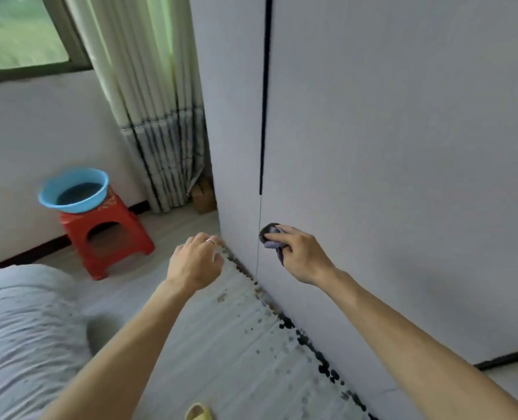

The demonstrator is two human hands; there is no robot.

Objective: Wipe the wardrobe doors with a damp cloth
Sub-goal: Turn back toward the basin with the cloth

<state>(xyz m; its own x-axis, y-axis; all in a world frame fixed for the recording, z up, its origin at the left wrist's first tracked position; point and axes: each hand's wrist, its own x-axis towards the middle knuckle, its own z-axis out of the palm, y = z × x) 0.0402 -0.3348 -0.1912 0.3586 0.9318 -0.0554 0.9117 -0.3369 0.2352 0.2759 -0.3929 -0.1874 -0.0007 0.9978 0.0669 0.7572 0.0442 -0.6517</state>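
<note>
The white wardrobe doors (403, 165) fill the right side of the view, split by a thin seam with a long dark handle strip (264, 95) above. My right hand (300, 256) grips a bunched grey-purple cloth (270, 237) and holds it against the lower part of the door, just right of the seam. My left hand (195, 262), a ring on one finger, hovers with loosely curled fingers near the wardrobe's bottom left corner and holds nothing.
A blue basin (74, 190) holding water stands on a red plastic stool (106, 234) by the wall at left. A curtain (157, 116) hangs beside the wardrobe. Grey bedding (18, 328) lies at the lower left. Dark spots line the floor (236, 344) along the wardrobe base; a yellow slipper (198, 413) shows below.
</note>
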